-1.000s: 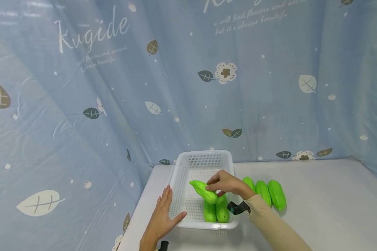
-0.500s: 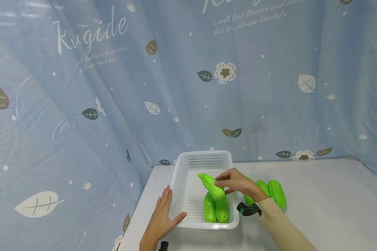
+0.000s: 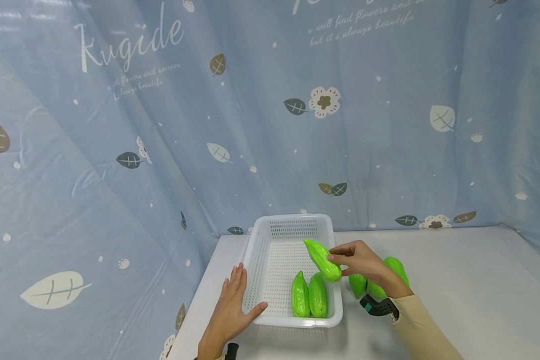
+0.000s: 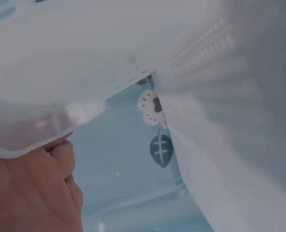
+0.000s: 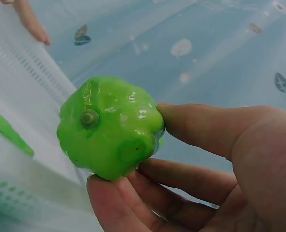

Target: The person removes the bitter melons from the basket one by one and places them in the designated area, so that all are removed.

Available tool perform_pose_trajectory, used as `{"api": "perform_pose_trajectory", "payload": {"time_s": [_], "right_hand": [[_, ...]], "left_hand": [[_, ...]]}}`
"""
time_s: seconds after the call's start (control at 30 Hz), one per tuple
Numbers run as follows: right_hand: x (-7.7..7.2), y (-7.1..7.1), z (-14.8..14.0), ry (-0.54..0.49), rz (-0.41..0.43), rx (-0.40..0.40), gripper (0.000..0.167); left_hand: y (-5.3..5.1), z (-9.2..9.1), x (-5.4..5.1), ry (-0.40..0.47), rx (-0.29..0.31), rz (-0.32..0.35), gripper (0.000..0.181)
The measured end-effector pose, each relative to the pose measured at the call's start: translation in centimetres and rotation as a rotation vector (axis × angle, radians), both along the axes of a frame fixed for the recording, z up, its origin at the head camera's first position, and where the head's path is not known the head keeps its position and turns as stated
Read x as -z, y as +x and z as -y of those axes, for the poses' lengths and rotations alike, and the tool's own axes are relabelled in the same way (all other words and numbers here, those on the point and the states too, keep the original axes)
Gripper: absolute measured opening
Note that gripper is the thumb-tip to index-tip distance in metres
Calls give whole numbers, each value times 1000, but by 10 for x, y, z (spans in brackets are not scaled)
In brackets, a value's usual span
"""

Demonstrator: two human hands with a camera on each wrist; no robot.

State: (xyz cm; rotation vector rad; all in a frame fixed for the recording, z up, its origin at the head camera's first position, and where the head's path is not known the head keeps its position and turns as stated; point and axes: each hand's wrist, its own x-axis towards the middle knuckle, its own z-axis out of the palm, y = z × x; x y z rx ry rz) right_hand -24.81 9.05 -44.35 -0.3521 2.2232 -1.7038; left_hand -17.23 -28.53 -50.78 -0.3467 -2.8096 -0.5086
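Note:
My right hand (image 3: 364,262) pinches a bright green bitter melon (image 3: 321,261) between thumb and fingertips, over the right side of a white plastic basket (image 3: 292,217). Its pointed tip aims up and left in the head view. In the right wrist view the stem end of this melon (image 5: 109,128) faces the camera. Two more bitter melons, a left one (image 3: 300,296) and a right one (image 3: 318,296), lie side by side in the basket's front right part. My left hand (image 3: 229,310) rests against the basket's left front rim, fingers straight and thumb spread over the edge.
Several green melons lie on the white table (image 3: 468,290) right of the basket, partly hidden by my right hand and wrist; one melon (image 3: 396,267) shows behind the wrist. A blue patterned curtain (image 3: 387,150) hangs behind and to the left.
My right hand has moved right with the held bitter melon, from above the two melons toward the basket's right rim. The left hand stays in place on the rim.

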Motion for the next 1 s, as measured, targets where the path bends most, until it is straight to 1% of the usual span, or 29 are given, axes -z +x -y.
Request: {"api": "perform_pose_trajectory", "payload": {"time_s": [0.17,0.3,0.47,0.67,0.87,1.0], "right_hand": [[2,7,-20,9,-9,42,57],[3,12,-37,19,-11,65,60],[4,16,-58,26,-16,104,62],[4,22,-80,55,-21,139,65],[4,27,-97,77,-32,186,66],[5,31,-108,93,-34,228,66]], "left_hand": [[-2,1,-2,-53,8,14,108],[-2,1,-5,-73,14,23,108],[-2,1,-7,-87,13,31,109],[-2,1,-7,-94,22,11,109],[-2,2,-6,-97,20,34,110],[-1,3,-5,-104,22,30,109]]}}
